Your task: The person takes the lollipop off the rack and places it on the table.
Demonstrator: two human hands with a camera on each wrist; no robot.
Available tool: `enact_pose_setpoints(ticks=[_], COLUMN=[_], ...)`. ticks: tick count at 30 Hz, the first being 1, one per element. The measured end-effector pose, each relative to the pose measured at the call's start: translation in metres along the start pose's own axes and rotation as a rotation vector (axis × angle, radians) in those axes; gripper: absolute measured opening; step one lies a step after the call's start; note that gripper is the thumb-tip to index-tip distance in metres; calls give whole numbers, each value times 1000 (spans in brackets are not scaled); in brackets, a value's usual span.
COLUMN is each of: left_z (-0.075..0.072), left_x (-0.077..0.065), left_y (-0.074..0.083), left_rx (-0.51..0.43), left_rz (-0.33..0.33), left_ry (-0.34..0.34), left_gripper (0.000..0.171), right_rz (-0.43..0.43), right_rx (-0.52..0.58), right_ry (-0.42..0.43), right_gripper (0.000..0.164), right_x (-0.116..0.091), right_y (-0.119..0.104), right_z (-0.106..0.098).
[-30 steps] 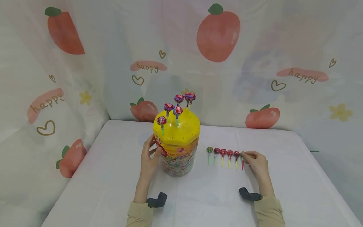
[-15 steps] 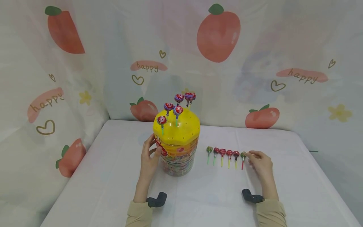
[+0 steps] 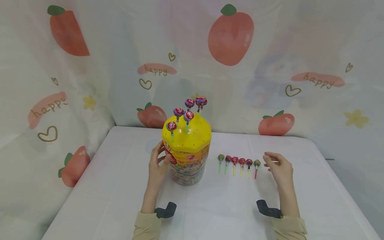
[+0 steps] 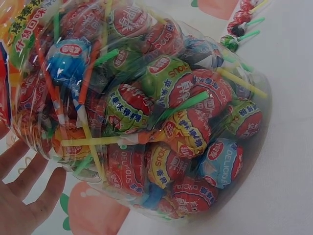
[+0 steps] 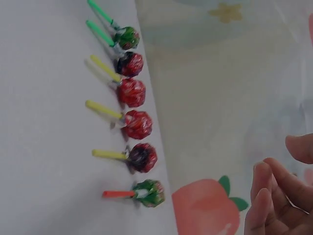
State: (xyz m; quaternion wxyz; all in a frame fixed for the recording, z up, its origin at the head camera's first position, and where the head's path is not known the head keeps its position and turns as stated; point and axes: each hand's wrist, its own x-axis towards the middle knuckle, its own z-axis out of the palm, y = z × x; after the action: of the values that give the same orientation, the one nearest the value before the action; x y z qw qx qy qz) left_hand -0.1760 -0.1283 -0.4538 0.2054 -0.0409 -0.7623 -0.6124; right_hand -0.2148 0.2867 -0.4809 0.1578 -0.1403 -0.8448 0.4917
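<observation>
A tall clear jar with a yellow lid is full of wrapped lollipops, and several more lollipops stand upright in holes in the lid. My left hand rests against the jar's left side; in the left wrist view its fingers are spread and fairly straight. To the right of the jar a row of lollipops lies on the table, sticks towards me. At the row's right end lies a green one with a red stick. My right hand hovers just right of it, fingers loosely bent, holding nothing.
A white cloth covers the table. Behind it and on the left hangs a printed curtain with strawberries and "happy" lettering. Each wrist wears a black camera mount.
My right hand has let go of the green lollipop at the row's right end and moved up and to the right. My left hand stays against the jar.
</observation>
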Motion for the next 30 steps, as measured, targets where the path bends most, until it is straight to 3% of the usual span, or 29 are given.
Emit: enact_pose_setpoints(ticks=[5,7,19,30], left_z=[0,1,0,0], left_x=[0,0,-1,-2], left_y=[-5,-6,-2,8], left_rx=[-11,-12,-28,-10], left_rz=[41,51,30,-13], left_ry=[-5,-9,-8,-12], left_gripper=[55,55,58,57], right_rz=[-32,-72,-423,-631], right_rx=[12,36,187,350], right_ry=[2,5,-31,-35], right_gripper=[37,35,23,26], right_x=[-39,-50,-82,-92], right_y=[-74,-90,-144,-184], right_z=[-6,-5,19,34])
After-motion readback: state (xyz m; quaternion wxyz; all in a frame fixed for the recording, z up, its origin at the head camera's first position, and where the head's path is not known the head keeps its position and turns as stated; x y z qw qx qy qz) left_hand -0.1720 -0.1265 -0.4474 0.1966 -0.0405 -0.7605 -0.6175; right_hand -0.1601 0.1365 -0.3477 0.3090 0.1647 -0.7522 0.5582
